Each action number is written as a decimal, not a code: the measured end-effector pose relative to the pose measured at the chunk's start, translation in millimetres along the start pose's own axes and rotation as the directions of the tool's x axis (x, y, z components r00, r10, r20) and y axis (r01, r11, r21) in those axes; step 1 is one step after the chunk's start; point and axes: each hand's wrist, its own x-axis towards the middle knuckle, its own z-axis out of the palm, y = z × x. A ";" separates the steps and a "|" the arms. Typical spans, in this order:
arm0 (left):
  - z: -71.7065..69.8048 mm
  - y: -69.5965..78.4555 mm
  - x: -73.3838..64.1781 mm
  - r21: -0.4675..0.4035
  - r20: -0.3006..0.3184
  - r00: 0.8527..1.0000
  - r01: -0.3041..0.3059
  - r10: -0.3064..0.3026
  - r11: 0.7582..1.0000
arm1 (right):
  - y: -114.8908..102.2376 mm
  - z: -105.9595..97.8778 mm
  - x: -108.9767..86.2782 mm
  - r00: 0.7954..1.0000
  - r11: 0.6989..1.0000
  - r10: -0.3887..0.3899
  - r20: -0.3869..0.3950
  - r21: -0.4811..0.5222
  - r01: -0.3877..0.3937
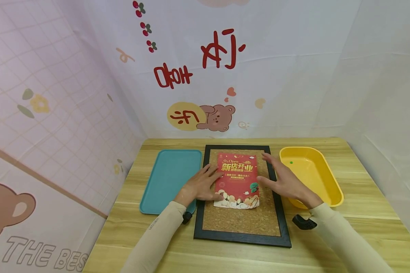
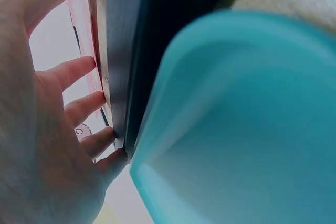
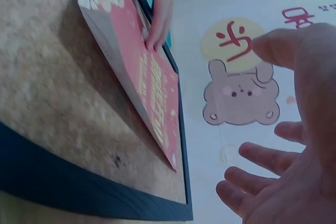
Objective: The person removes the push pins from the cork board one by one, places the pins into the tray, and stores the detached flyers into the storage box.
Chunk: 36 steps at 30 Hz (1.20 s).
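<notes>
A red poster with gold lettering lies on a cork board with a black frame. My left hand rests at the poster's left edge, fingers extended; its fingertips touch the paper and the board's left side in the left wrist view. Over the board's right side hovers my right hand, fingers spread, with nothing in it. In the right wrist view, the right hand is apart from the poster, whose near edge stands lifted off the cork.
A teal tray sits left of the board, partly under the left forearm. To the right stands a yellow tray with a small green piece inside. White printed cloth hangs behind the wooden table.
</notes>
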 end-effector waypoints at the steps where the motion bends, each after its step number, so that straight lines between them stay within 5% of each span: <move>1: -0.2 0.4 -0.5 -0.003 0.000 1.000 0.000 0.000 1.000 | -0.1 1.9 -0.8 1.000 1.000 0.004 0.000 0.001 -0.004; 9: 2.6 0.6 -4.2 -0.083 -0.051 0.999 -0.018 0.014 0.996 | -0.2 14.9 -5.1 1.000 1.000 0.021 -0.005 -0.002 -0.021; 14: 3.5 -2.2 -5.4 -0.197 -0.143 0.989 -0.066 0.038 0.978 | 1.3 21.2 -6.7 1.000 1.000 0.018 0.006 0.011 -0.018; 22: 3.4 -4.1 -10.5 -0.359 -0.216 0.976 -0.095 0.016 0.929 | 9.0 29.0 -4.7 0.999 0.997 0.036 0.025 0.060 -0.038; 36: 3.0 -3.1 -16.0 -0.580 -0.190 0.978 -0.043 -0.084 0.814 | 11.9 35.6 -2.3 0.987 0.970 0.150 0.059 0.186 -0.158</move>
